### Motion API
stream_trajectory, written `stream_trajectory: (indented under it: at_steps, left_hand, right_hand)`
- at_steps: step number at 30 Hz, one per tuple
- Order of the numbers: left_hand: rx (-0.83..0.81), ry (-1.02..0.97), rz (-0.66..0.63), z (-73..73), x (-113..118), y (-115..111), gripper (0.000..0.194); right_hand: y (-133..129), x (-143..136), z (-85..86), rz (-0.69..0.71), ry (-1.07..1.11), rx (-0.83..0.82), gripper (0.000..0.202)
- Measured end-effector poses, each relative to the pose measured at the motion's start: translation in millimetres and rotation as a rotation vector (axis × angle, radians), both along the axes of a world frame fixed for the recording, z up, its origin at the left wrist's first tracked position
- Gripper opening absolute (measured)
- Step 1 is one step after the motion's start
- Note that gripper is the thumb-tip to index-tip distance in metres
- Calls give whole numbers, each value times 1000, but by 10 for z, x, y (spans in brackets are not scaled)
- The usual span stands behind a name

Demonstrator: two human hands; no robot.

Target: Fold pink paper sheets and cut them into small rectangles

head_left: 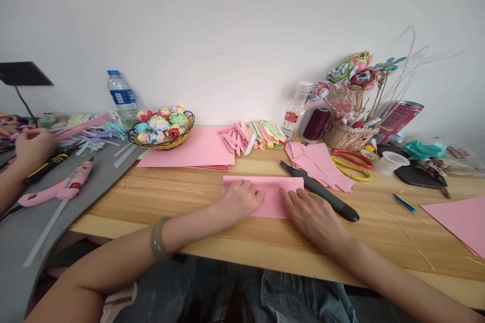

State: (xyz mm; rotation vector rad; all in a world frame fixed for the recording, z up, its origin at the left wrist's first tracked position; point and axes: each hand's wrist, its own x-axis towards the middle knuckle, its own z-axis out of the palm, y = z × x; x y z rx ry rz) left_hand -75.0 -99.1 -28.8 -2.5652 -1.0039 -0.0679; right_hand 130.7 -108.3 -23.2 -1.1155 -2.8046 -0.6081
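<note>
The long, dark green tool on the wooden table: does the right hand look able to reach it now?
Probably yes: the tool lies beside the right hand with nothing seen covering it, though that hand rests on the rectangular pink paper.

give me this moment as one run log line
left hand: on pink paper | right hand: on same paper | paper: on table | basket: flowers inside

Btl nr wall; glue gun on gry mat.
</note>
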Motion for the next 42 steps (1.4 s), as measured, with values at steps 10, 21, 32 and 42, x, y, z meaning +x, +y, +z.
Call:
stream_trajectory:
  at_steps: [10,21,32,42]
  left_hand:
    - [-352,-321,60,79,36,74,27]
    - [-530,-281,-124,-97,-257,125,46]
    - [-554,-193,-109,-23,-264,57,59]
    - [-545,-176,-154,76,-276,112,53]
  right_hand:
    - [147,84,9,109,282,-350,39]
    - [167,245,-43,164,238,-476,46]
    - [70,84,104,94,180,-373,46]
    - [118,20,-19,48,208,-438,52]
